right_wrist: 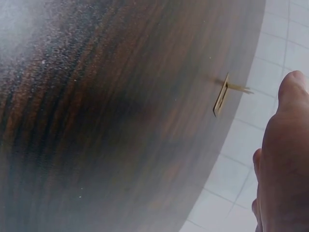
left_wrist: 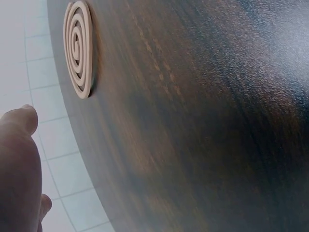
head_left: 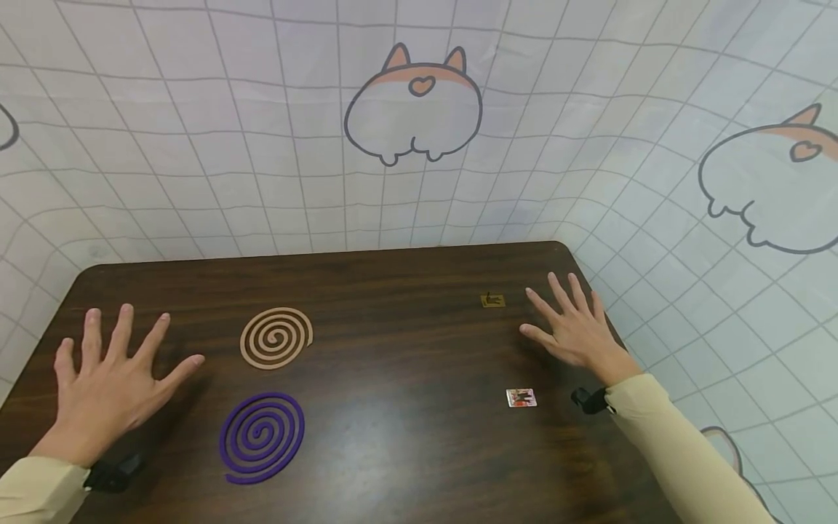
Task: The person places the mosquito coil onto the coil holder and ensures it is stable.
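My left hand (head_left: 111, 386) is held with fingers spread over the left side of the dark table, holding nothing. To its right lies a tan mosquito coil (head_left: 273, 338), and nearer to me a purple mosquito coil (head_left: 260, 432). The tan coil (left_wrist: 76, 50) also shows in the left wrist view, beyond the thumb. Over the right side, my right hand (head_left: 579, 336) spreads its fingers too, with nothing in them. A small gold metal coil stand (head_left: 493, 300) lies just left of its fingertips; in the right wrist view, the stand (right_wrist: 220, 100) has a prong sticking up.
A small picture card (head_left: 521, 397) lies on the table (head_left: 406, 437), nearer to me than the right hand. A white grid-patterned curtain (head_left: 294, 182) with cartoon corgi drawings surrounds the table's back and sides. Dark straps (head_left: 589, 400) sit at both wrists.
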`<state>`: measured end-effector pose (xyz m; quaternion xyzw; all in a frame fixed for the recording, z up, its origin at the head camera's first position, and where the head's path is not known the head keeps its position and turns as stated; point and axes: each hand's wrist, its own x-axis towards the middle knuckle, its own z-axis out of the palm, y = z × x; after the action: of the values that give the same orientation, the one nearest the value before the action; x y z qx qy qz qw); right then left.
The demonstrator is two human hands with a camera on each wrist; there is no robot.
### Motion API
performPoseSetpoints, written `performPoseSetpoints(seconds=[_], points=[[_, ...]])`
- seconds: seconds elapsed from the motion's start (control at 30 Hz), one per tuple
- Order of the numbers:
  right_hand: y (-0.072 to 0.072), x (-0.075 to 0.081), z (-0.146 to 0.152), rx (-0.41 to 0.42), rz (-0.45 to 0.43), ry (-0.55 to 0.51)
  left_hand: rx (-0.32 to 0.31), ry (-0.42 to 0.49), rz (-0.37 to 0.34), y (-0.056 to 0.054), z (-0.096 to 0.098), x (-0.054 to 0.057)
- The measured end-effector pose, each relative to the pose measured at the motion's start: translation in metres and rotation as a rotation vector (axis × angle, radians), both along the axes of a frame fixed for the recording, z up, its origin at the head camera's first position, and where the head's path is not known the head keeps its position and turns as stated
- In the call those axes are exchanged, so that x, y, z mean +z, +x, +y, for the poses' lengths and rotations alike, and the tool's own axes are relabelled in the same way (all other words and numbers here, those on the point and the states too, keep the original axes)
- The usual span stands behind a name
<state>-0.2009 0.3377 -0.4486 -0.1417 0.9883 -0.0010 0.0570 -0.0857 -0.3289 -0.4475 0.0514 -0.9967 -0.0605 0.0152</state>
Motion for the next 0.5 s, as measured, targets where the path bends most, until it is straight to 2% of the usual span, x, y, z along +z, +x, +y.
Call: performPoseSetpoints(seconds=[0.5], points=[[-0.0032, 0.0024, 0.0010, -0.001, 0.003, 0.010, -0.012, 0.003, 0.007, -0.0045, 0.0060, 0.0052]])
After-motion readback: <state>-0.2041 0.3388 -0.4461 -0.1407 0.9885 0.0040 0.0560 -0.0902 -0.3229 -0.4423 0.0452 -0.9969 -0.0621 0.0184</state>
